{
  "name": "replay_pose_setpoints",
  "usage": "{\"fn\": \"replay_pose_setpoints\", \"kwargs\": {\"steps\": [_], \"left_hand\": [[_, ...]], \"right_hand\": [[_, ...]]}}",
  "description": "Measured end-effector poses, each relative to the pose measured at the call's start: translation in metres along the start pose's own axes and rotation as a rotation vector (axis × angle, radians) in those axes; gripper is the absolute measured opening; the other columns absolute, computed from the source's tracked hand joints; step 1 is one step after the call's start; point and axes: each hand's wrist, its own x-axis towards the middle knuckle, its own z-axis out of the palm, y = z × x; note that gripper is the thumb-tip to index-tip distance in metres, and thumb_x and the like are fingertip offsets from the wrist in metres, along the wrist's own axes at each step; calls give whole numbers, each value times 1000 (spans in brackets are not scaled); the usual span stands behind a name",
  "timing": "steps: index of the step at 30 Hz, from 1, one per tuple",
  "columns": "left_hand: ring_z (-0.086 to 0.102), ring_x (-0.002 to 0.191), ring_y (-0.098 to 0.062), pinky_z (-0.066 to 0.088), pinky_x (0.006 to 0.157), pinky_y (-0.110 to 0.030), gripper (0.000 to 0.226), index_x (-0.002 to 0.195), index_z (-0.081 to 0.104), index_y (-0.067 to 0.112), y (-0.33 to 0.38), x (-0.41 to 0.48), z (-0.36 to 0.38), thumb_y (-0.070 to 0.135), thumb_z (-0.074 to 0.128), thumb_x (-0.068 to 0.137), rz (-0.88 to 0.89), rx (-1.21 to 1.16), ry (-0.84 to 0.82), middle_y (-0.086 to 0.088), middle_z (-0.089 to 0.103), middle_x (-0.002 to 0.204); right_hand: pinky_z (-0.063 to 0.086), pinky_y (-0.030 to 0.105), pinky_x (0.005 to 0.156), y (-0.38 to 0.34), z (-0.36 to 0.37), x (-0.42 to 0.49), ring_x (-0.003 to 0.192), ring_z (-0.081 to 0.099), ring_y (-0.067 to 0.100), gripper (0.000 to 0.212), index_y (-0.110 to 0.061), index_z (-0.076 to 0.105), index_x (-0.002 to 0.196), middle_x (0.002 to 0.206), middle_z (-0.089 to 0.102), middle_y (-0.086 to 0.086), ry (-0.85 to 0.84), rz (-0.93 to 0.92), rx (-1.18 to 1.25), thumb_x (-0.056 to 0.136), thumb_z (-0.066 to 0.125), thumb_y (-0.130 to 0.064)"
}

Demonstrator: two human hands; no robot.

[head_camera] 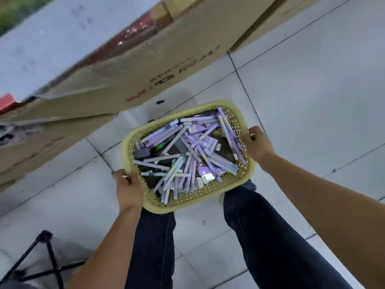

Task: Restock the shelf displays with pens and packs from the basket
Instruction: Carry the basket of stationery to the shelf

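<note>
Head view only.

Gripping a yellow perforated basket from two sides, apparently lifted clear of the tiled floor and held ahead of the legs.
- Left hand: clamped on the near-left corner, thumb over the rim, fingers curled out of sight beneath.
- Right hand: wrapped over the far-right edge, fingertips hooked inside the rim.
- Between the two hands: heaped with loose lilac and pale-green pens and flat dark packs, all still in the basket.
- Beyond and outward of the left hand: stacked cardboard cartons, close by.
- Below the left forearm: a black tripod on the floor.
- No shelf display in sight.

Risks, as judged from here:
- Held at opposite corners only, so likely to rock along that diagonal and tip if either grip loosens.
- Piled high just beside the right hand, so liable to shed pens over the rim at any tilt or jolt.
- Close to the carton edge ahead of the left hand, so could clip it on a turn and spill.
- Near the tripod legs, so could catch a foot while stepping back.
</note>
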Motion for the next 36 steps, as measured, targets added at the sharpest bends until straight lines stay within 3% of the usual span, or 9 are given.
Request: {"fn": "replay_pose_setpoints", "kwargs": {"steps": [4, 8, 10, 13, 17, 20, 27, 33, 36], "left_hand": [[51, 65, -19, 40, 60, -33, 15, 104, 35, 13, 47, -75, -47, 26, 44, 102, 219, 99, -3, -3, 52, 74], [49, 59, -17, 36, 50, -30, 16, 98, 38, 15, 100, -159, -92, 29, 46, 101, 390, 145, -13, -3, 51, 68], [47, 56, -14, 37, 49, -27, 17, 96, 39, 14, 126, -201, -108, 28, 46, 101, 452, 145, -28, -3, 48, 66], [49, 58, -1, 37, 51, -14, 17, 92, 45, 15, 165, -256, -124, 29, 49, 100, 527, 130, -54, 0, 50, 72], [51, 64, 8, 36, 55, -9, 20, 80, 46, 28, 224, -322, -129, 29, 55, 98, 628, 145, -56, 5, 51, 75], [52, 61, -1, 36, 54, -19, 22, 79, 45, 27, 263, -366, -123, 30, 57, 97, 707, 169, -94, 1, 52, 72], [59, 80, -23, 47, 71, -42, 16, 99, 58, 23, 379, -480, -87, 38, 56, 96, 853, 165, -243, -6, 62, 91], [44, 56, -10, 36, 54, -29, 18, 86, 52, 18, 485, -528, -35, 32, 56, 96, 1038, 266, -393, 2, 50, 69], [47, 60, -11, 37, 56, -30, 19, 84, 53, 16, 536, -554, -2, 30, 58, 95, 1130, 329, -443, 3, 51, 70]], "right_hand": [[34, 32, 58, -2, -62, -77, 69, 45, 22, 27, -3, 47, 102, 78, 53, 8, 73, -83, 47, 100, 44, -29], [37, 35, 59, -4, -132, -161, 64, 46, 23, 23, -8, 45, 89, 65, 49, 1, 238, -142, 153, 97, 49, -29], [38, 34, 59, -1, -166, -201, 59, 44, 20, 25, -9, 44, 85, 60, 46, 0, 308, -152, 215, 97, 52, -30], [35, 15, 47, 6, -216, -251, 49, 43, 3, 25, -11, 43, 80, 58, 46, 0, 380, -169, 330, 96, 55, -27], [30, 21, 48, 21, -276, -299, 55, 46, 4, 27, -14, 44, 81, 64, 52, 0, 408, -124, 380, 97, 54, -34], [25, 19, 48, 30, -322, -328, 58, 46, 2, 27, -18, 43, 80, 65, 51, -4, 461, -89, 420, 97, 53, -36], [38, 32, 57, 44, -454, -383, 63, 47, 18, 30, -8, 49, 90, 71, 53, 2, 599, -95, 649, 97, 53, -37], [50, 42, 71, 44, -532, -394, 75, 59, 27, 25, -13, 52, 90, 84, 63, 13, 733, -62, 816, 95, 56, -38], [50, 46, 76, 47, -569, -392, 82, 62, 32, 26, -11, 55, 93, 86, 64, 14, 777, -30, 870, 94, 57, -37]]}}
